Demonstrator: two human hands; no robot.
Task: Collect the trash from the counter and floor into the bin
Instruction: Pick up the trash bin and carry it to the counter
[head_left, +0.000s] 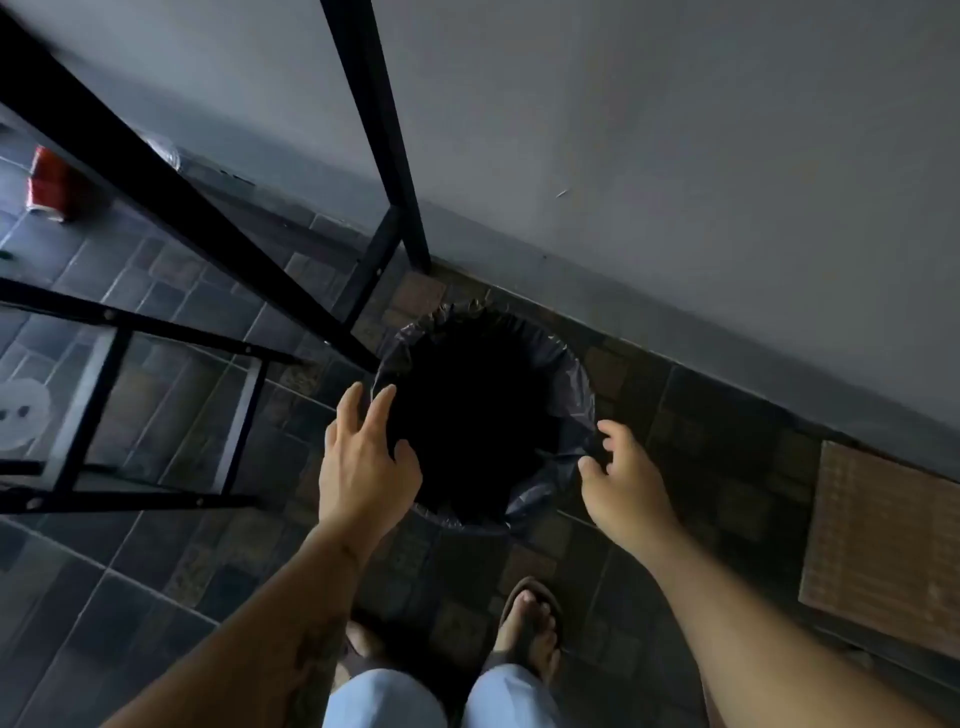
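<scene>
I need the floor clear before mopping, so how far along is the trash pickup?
Done: cannot tell, since the inside of the lined bin is too dark to see. In hand: nothing; the left hand and right hand are open and empty at its rim. Left: a red can and a clear wrapper lie on the floor beyond the black frame.

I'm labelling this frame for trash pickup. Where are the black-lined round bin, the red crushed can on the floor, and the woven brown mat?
black-lined round bin (584, 384): head view, right rim of liner.
red crushed can (48, 183): head view, its side.
woven brown mat (878, 545): head view, centre.
</scene>
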